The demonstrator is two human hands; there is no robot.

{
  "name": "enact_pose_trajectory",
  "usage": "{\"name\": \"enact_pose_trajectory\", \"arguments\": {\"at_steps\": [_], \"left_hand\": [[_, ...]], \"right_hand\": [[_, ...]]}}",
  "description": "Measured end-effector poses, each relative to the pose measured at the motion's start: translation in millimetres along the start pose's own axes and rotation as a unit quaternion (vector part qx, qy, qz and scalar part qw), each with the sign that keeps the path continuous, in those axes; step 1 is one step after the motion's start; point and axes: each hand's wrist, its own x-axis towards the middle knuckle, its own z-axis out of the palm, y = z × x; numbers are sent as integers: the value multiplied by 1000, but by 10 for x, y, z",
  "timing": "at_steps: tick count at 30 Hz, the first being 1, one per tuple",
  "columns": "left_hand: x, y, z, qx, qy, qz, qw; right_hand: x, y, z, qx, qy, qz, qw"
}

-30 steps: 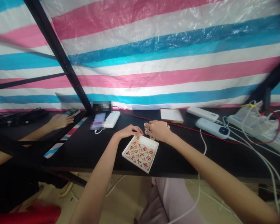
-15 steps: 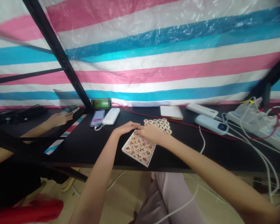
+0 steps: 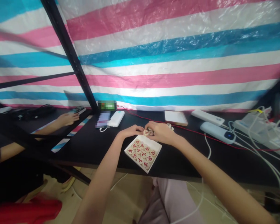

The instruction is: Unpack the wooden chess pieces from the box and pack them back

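A white square tray point(image 3: 156, 154) lies on the black table point(image 3: 93, 146), filled with several round wooden game pieces point(image 3: 142, 153) marked in red. My left hand point(image 3: 130, 130) rests at the tray's far edge with its fingers curled. My right hand point(image 3: 159, 132) is just to its right, fingers closed on a round wooden piece point(image 3: 146, 132) held between the two hands. A few loose pieces point(image 3: 170, 126) lie behind my right hand, mostly hidden by it.
The tray's lid point(image 3: 175, 117) lies behind. White power banks point(image 3: 116, 118) point(image 3: 217, 132), a power strip point(image 3: 259, 126) and tangled cables point(image 3: 254, 146) fill the right side. Another person's hand point(image 3: 67, 119) holds a phone at left. A black frame post point(image 3: 67, 53) slants up. A striped tarp point(image 3: 168, 56) hangs behind.
My right hand came back from over the tray to the loose pile and now holds a piece by my left fingers. The camera shifted slightly.
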Motion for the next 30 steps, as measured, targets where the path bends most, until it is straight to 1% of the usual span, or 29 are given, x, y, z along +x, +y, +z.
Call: {"name": "enact_pose_trajectory", "arguments": {"at_steps": [2, 3, 5, 7, 10, 15, 18, 22, 30], "left_hand": [[-4, 16, 2, -8, -10, 18, 1000], [-6, 23, 1, -9, -15, 26, 1000], [-7, 34, -5, -5, -20, 32, 999], [-7, 37, -12, -6, -22, 31, 999], [-7, 28, -16, -13, -25, 32, 999], [-13, 13, -21, -15, -24, 31, 999], [-15, 17, -28, -14, -27, 28, 999], [-24, 22, -45, -9, -30, 25, 999], [-65, 30, -72, -7, -13, 34, 999]], "right_hand": [[-44, 119, -41, 11, 27, 41, 999], [-67, 178, -51, 10, 30, 56, 998], [-109, 273, -47, 2, 21, 75, 997], [-139, 318, -15, 0, 2, 76, 997], [-147, 296, 49, -7, -28, 70, 997], [-96, 172, 99, -19, -63, 64, 996], [-72, 132, 96, -8, -71, 66, 995], [-63, 134, 97, 10, -67, 61, 996], [-74, 176, 107, 34, -96, 49, 994]]}}
